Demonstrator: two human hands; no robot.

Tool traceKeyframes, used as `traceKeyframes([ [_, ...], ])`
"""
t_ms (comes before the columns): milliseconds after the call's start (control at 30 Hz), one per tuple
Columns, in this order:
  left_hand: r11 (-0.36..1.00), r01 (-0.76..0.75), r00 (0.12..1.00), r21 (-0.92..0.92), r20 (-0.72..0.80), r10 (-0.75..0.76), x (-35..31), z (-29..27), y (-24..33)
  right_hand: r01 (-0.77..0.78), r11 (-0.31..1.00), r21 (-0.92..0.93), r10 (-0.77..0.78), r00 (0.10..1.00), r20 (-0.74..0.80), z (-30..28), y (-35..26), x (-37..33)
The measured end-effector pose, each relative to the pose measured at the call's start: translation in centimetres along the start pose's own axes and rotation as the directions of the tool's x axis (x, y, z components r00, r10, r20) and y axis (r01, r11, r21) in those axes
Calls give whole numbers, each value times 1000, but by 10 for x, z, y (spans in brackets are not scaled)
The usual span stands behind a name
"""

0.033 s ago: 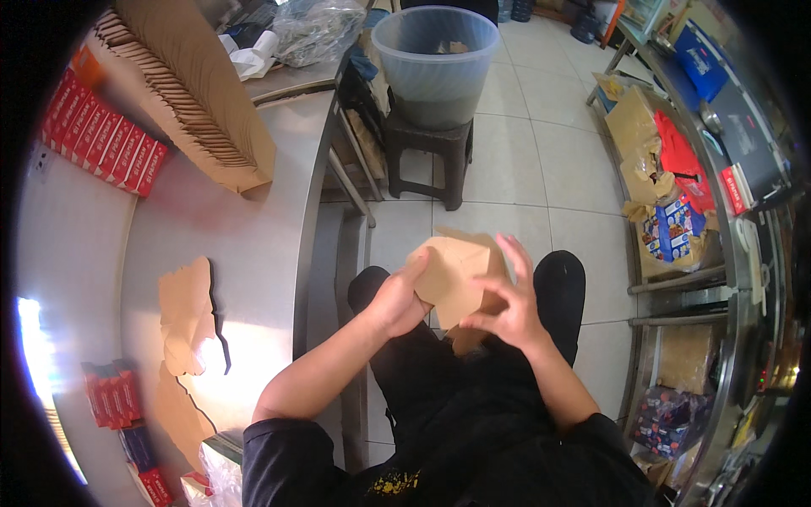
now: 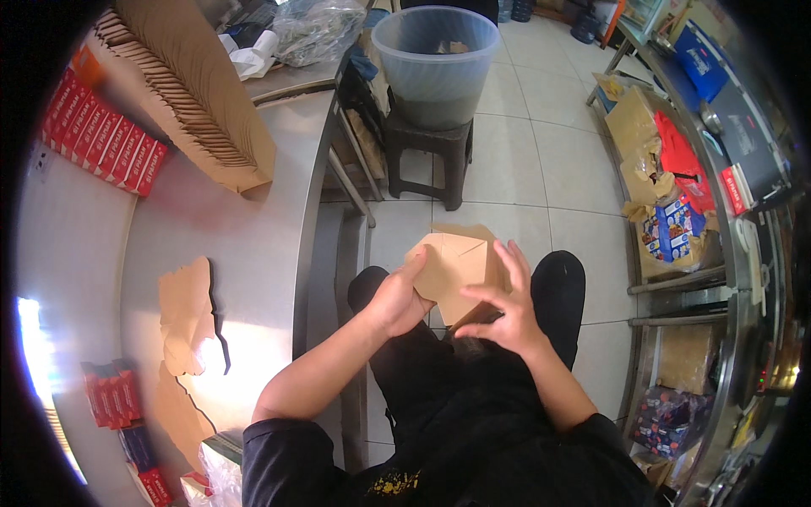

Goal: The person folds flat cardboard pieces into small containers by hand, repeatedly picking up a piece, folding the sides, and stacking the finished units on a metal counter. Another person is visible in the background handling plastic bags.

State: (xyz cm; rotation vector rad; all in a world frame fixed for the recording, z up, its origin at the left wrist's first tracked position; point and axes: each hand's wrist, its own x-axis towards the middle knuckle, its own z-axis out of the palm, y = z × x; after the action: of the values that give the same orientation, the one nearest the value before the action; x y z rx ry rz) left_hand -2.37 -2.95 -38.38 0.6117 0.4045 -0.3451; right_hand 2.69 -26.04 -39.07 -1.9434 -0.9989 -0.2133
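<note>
Turning slightly since the earlier frame: brown carton point(image 2: 446, 275), with right fingers shifting alongside

Head view (sole view). More of the carton's creased upper edge is showing than in the earlier frame, and the lower brown flap beneath it is no longer showing. Left hand point(image 2: 401, 300) is keeping nearly the same place: its thumb is pressing the near face at the left edge, while its other fingers are passing out of sight behind, so the pinch is across the board. Right hand point(image 2: 511, 311) is standing at the carton's right side, thumb and fingers spread apart; whether a fingertip is touching, cannot tell.

Position: carton is being held up between the knees, well apart from the flat brown pieces point(image 2: 186, 313) lying on the steel counter point(image 2: 262, 228).

Judgement: a panel is probably being folded into shape. The next move is calling for a steady left pinch and right fingers closing on the side panel, without crushing the crease.
</note>
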Motion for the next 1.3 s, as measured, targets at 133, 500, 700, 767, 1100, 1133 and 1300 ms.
traceKeyframes([
  [133, 999, -13, 1000, 38, 24, 12, 0, 8, -5, 64, 991, -114, -70, 996, -55, 14, 5, -17],
  [500, 847, -189, 982, 496, 120, 149, 7, 1, 0, -421, 810, 409, 485, 872, -64, 36, 12, -14],
  [700, 773, -185, 982, 606, 76, 175, 20, -28, -17, -462, 856, 230, 504, 846, -175, 45, 13, -36],
  [767, 770, -190, 981, 609, 90, 171, 17, -22, -15, -517, 811, 273, 564, 815, -131, 45, 7, -34],
  [1100, 845, -164, 987, 508, 80, 143, 1, 7, -17, -385, 661, 644, 588, 799, -126, 44, 7, -23],
  [1133, 852, -157, 988, 499, 84, 133, 1, 6, -17, -379, 673, 635, 583, 800, -141, 42, 5, -22],
  [1300, 880, -157, 987, 448, 83, 134, 4, 5, -20, -376, 695, 613, 551, 826, -118, 34, 4, -21],
])
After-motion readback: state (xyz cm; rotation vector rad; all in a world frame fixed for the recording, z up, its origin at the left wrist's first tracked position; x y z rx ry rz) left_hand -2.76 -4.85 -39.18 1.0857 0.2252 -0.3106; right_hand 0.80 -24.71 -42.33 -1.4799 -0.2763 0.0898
